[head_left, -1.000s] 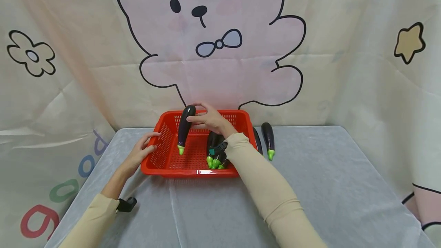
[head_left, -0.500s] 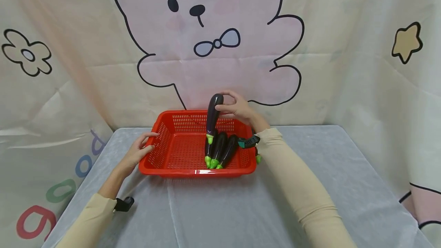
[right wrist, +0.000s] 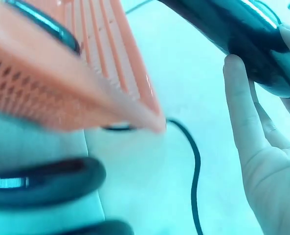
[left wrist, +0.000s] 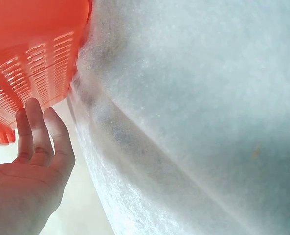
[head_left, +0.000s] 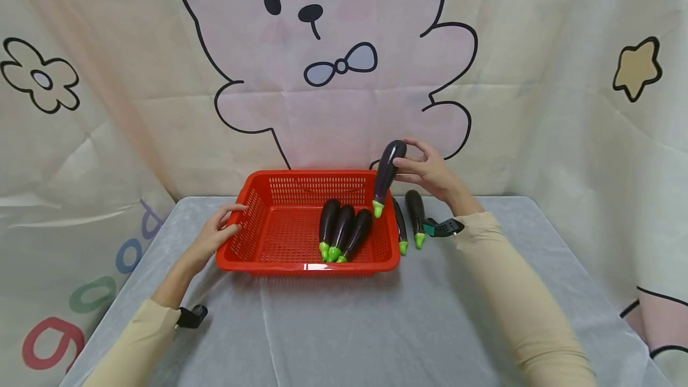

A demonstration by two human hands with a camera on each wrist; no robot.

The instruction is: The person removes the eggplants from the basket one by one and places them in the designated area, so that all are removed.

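My right hand (head_left: 432,172) pinches a dark purple eggplant (head_left: 389,170) near its thick end. It hangs tilted over the right rim of the red plastic basket (head_left: 309,270), green stem end down. The right wrist view shows fingertips and thumb on the glossy eggplant (right wrist: 252,39), beside the basket's corner. Inside the basket, on its right side, lie three eggplants (head_left: 343,233). At the basket's left end my left hand (head_left: 212,236) touches the rim. Its extended fingers (left wrist: 36,125) lie against the slotted outer wall in the left wrist view.
Two more eggplants lie on the grey cloth-covered table (head_left: 322,321) right of the basket, one close to its wall (head_left: 400,229) and another eggplant (head_left: 416,214) farther right. A printed curtain (head_left: 510,106) hangs behind the table.
My right hand has carried the eggplant from above the basket's left half rightward and up to its right rim. My left hand stays at the left rim.
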